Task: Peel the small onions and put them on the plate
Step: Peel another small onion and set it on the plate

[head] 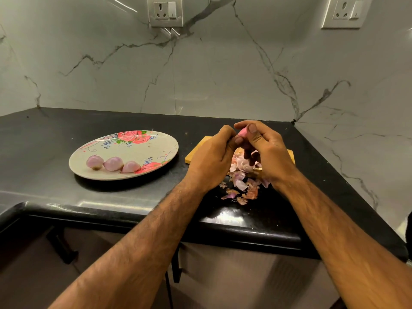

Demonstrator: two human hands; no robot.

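Note:
A small pink onion (242,132) is held above the wooden board (196,152), between both my hands. My right hand (265,150) pinches it with thumb and forefinger at the top. My left hand (211,157) curls against its left side, fingers bent round it. Three peeled onions (113,163) lie in a row on the near part of the flowered plate (133,148), which stands left of my hands. Loose pink and white skins (240,184) are piled under and in front of my hands.
The black counter (66,121) ends in a rounded front edge (156,215) with cabinet doors below. Marble walls close the back and the right side, with two sockets (166,11) high up.

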